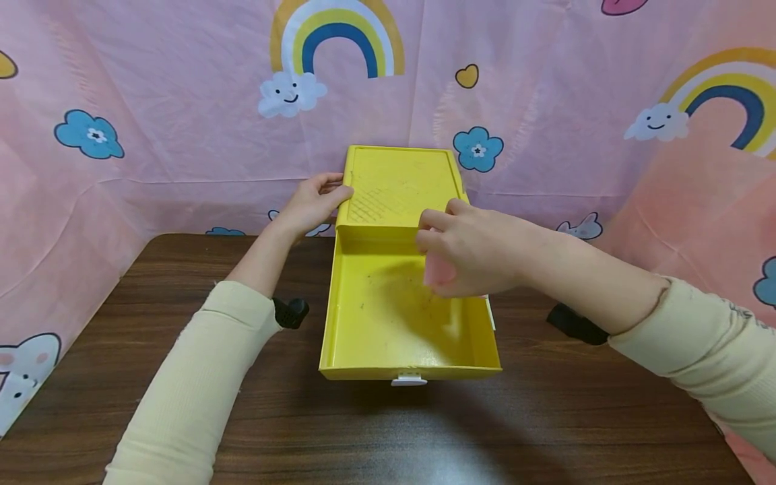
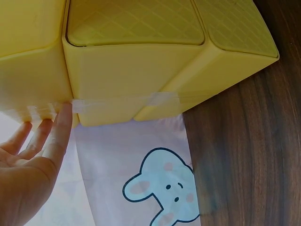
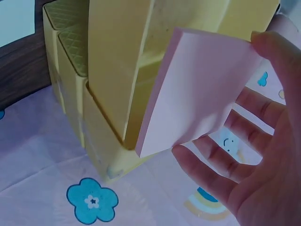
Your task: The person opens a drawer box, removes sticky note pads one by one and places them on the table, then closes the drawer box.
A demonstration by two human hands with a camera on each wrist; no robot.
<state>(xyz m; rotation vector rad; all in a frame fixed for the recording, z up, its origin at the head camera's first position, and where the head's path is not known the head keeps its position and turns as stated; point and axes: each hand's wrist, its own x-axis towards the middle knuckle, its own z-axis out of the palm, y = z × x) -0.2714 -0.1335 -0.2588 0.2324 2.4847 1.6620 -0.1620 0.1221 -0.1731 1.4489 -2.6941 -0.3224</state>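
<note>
A yellow drawer box (image 1: 400, 185) stands on the table with its top drawer (image 1: 388, 323) pulled out toward me. Apart from small dark specks, the drawer's visible floor is bare. My left hand (image 1: 315, 202) rests against the box's left side, thumb by the top edge. Its fairly straight fingers touch the yellow wall in the left wrist view. Over the drawer, my right hand (image 1: 475, 249) holds a pad of pink sticky notes (image 3: 197, 89). Thumb and fingertips grip the pad's edges, and it is tilted. From the head view, the hand covers most of the pad (image 1: 439, 271).
A white handle (image 1: 409, 380) sits on the drawer's front, and another white piece (image 1: 490, 314) shows at its right side. More yellow sections with ridged tops (image 2: 136, 21) adjoin the box. Patterned pink cloth (image 1: 200, 135) hangs behind the dark wooden table (image 1: 267, 417).
</note>
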